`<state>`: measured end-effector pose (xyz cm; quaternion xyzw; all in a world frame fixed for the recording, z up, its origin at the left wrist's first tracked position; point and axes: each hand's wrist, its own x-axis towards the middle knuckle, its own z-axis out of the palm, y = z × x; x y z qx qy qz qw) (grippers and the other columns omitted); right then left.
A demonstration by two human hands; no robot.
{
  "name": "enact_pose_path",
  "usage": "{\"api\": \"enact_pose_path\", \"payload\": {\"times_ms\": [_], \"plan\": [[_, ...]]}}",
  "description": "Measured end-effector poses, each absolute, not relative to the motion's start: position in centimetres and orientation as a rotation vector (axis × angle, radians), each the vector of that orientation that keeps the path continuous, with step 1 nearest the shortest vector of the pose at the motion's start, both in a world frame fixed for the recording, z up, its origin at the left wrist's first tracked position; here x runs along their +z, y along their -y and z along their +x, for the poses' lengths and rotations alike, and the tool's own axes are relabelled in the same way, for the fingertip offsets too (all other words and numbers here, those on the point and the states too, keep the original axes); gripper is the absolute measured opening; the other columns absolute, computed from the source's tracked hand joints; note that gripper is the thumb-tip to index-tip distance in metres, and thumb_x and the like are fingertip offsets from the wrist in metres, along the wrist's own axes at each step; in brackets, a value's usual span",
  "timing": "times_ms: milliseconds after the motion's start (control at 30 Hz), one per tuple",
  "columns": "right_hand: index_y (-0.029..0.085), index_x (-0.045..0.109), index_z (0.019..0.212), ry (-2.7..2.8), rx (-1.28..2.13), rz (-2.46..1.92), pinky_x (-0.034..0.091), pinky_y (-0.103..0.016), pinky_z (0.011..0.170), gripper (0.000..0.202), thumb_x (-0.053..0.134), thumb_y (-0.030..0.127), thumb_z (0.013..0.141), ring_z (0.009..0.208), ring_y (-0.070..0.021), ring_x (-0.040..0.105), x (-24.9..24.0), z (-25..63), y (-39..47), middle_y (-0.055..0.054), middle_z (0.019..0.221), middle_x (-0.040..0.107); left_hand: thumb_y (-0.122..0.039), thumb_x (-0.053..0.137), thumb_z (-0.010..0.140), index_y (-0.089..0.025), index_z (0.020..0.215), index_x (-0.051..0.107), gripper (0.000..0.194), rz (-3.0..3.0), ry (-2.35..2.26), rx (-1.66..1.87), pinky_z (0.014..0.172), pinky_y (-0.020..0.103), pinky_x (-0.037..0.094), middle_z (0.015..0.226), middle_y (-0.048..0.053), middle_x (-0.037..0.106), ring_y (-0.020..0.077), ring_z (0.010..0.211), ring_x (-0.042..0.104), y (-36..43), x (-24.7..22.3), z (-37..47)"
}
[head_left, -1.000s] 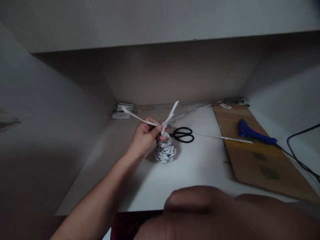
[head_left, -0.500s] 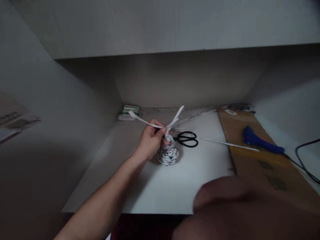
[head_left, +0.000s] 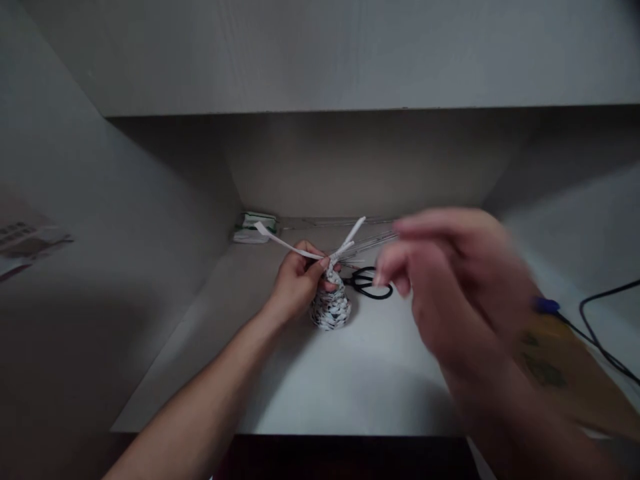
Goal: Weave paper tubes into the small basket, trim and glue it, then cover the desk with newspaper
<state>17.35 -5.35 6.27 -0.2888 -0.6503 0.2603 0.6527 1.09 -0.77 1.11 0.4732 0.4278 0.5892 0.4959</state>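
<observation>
My left hand [head_left: 299, 275] is closed around the narrow neck of a small woven piece [head_left: 331, 311], made of white and dark-flecked strips that look like rolled paper. It is wider at the bottom, and loose white strips [head_left: 353, 233] stick out from its top to both sides. My right hand [head_left: 450, 280], blurred and close to the camera, is raised to the right of it. Its fingers are loosely bent and apart, with nothing visible in them. Between the hands lie black-handled scissors [head_left: 367, 283], their blades hidden behind the woven piece.
Thin rods or strips [head_left: 320, 221] lie along the back. A white-and-green packet [head_left: 255, 228] sits at the back left. On the right are a cardboard sheet [head_left: 575, 380], a blue tool end [head_left: 547, 305] and a black cable [head_left: 595, 333]. A shelf edge [head_left: 320, 112] overhangs the white surface.
My right hand has come up and forward from the lower right, now covering most of the blue tool and part of the cardboard. My left hand keeps its hold on the woven piece.
</observation>
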Motion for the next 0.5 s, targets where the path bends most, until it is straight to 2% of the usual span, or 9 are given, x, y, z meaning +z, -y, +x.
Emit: {"api": "enact_pose_path", "payload": {"times_ms": [100,200,300,500], "plan": [[0.023,0.060,0.108,1.436,0.984,-0.746,0.047,-0.022,0.053,0.030,0.069,0.030,0.080,0.062,-0.0101,0.059,4.7,17.3,0.2,0.002,0.075,0.063,-0.027,0.070,0.073,-0.018,0.078,0.047,0.025,1.176,-1.019,1.406,0.043,0.019,0.051,0.068,-0.001,0.062,0.0118,0.056,0.060,0.7,0.9,1.0],[0.019,0.065,0.092,1.489,1.269,-0.808,0.047,-0.022,0.052,0.029,0.076,0.035,0.071,0.060,-0.0103,0.059,2.6,16.9,-2.1,0.001,0.073,0.065,-0.030,0.071,0.072,-0.018,0.077,0.048,0.026,1.229,-1.007,1.393,0.043,0.020,0.052,0.068,-0.002,0.058,0.0118,0.059,0.058,0.7,0.8,1.0],[0.019,0.061,0.080,1.411,1.291,-0.829,0.046,-0.021,0.048,0.028,0.076,0.039,0.070,0.055,-0.0092,0.056,1.6,16.3,-2.1,0.002,0.067,0.063,-0.030,0.070,0.073,-0.018,0.077,0.049,0.025,1.274,-0.997,1.362,0.044,0.020,0.052,0.069,-0.003,0.055,0.0110,0.058,0.056,0.8,0.8,1.0],[0.019,0.060,0.082,1.452,1.138,-0.824,0.049,-0.024,0.058,0.026,0.076,0.035,0.070,0.062,-0.0110,0.059,0.9,15.5,-1.3,0.000,0.072,0.064,-0.031,0.068,0.076,-0.019,0.078,0.048,0.024,1.286,-1.012,1.406,0.044,0.021,0.053,0.069,-0.004,0.051,0.0102,0.057,0.053,0.9,0.5,1.2]]}}
